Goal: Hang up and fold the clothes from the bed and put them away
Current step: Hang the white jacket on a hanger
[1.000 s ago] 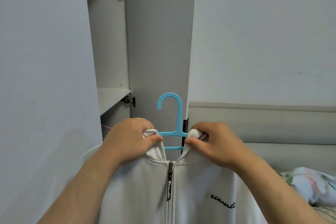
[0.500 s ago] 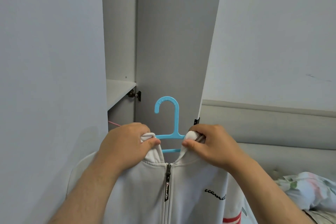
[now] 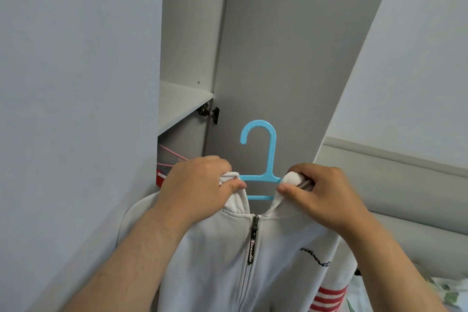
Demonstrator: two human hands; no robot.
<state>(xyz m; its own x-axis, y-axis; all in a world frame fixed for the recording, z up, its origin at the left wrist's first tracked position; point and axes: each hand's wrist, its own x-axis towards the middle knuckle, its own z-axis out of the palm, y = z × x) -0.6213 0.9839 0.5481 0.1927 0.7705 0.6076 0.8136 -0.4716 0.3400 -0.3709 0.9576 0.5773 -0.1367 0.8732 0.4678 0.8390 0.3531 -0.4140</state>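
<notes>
- Jacket [image 3: 253, 281] (white, zipped to the neck) sits on the hanger [image 3: 270, 159]. It's held up in front of the open wardrobe [image 3: 187, 33], not on a rail yet. No rail in view.
- Both hands are at the collar, one each side of the hanger's stem. Prob. this squares the collar on the bar & stops the jacket sliding off while it's carried.
- L hand [image 3: 200, 185]: fingers curled over the L collar edge, thumb pressing the cloth from the front. Clamped on the jacket, right by the bar's end.
- R hand [image 3: 326, 192]: thumb & forefinger pinch a bunched bit of R collar, other fingers curled behind. Also clamped on cloth.
- Forearms reach up & fwd, wrists about level, backs of hands toward the camera.
- Hook stands upright & bare between the hands, opening to the L. My guess: left free to catch a rail.
- Shelf [image 3: 182, 99] has a hinge [image 3: 209, 111] at its front corner. Pink hangers [image 3: 172, 153] show below it, so the hanging space is likely down there.
- Headboard [image 3: 392, 180] to the R, patterned bedding [image 3: 450, 291] at the lower R corner. Can't tell how many clothes are left.
</notes>
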